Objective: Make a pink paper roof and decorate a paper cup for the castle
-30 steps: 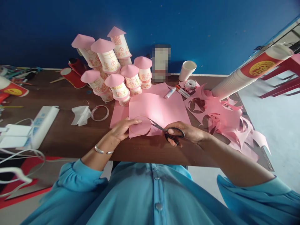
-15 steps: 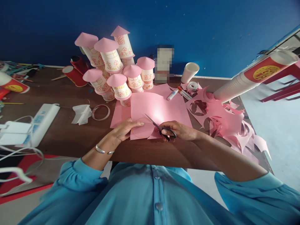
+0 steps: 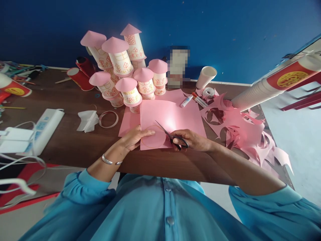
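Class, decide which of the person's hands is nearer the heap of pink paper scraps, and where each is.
Right: the right hand, holding the scissors, is left of the scraps. The left hand is farther left, at the left edge of the pink sheet.

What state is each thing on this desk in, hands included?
Scissors: blades look closed
Sheet: circle drawn on it
Left hand: gripping the sheet's edge
Right hand: gripping the scissors
Scraps: cut, heaped
Towers: upright, roofed
White cup: upright, open
Cup stack: nested
Markers: lying down
Power strip: lying flat; on or off, can't tell
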Available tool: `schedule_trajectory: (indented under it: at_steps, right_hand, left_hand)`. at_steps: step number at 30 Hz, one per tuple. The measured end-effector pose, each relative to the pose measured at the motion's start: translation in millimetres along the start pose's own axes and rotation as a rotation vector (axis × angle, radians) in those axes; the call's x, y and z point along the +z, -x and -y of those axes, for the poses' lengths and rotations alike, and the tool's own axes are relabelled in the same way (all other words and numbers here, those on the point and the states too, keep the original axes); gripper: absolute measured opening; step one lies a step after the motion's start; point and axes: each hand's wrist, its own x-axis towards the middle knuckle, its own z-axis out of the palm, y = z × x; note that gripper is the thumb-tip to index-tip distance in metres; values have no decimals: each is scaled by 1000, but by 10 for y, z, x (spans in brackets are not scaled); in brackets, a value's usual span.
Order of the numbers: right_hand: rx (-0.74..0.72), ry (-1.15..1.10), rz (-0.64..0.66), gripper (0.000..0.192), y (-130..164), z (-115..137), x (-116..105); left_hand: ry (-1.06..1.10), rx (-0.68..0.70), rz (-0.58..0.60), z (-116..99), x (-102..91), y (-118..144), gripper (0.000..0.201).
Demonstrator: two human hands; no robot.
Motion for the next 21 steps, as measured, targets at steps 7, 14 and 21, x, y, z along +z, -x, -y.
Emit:
schedule_trajectory:
  at_steps: [7,14,21]
  right_hand:
    - [-22,3,-3,60,-7,-42,2]
    - [-23,-50,17,57,-16,-47,-9]
    - [-29,-104,37,58,-30,-87,-14]
  left_hand:
    - [-6,-11,2,-3,-7,-14,45]
    - [2,-25,-10,-44,13,6,51]
    - [9,-28,-3,-53,12,13,52]
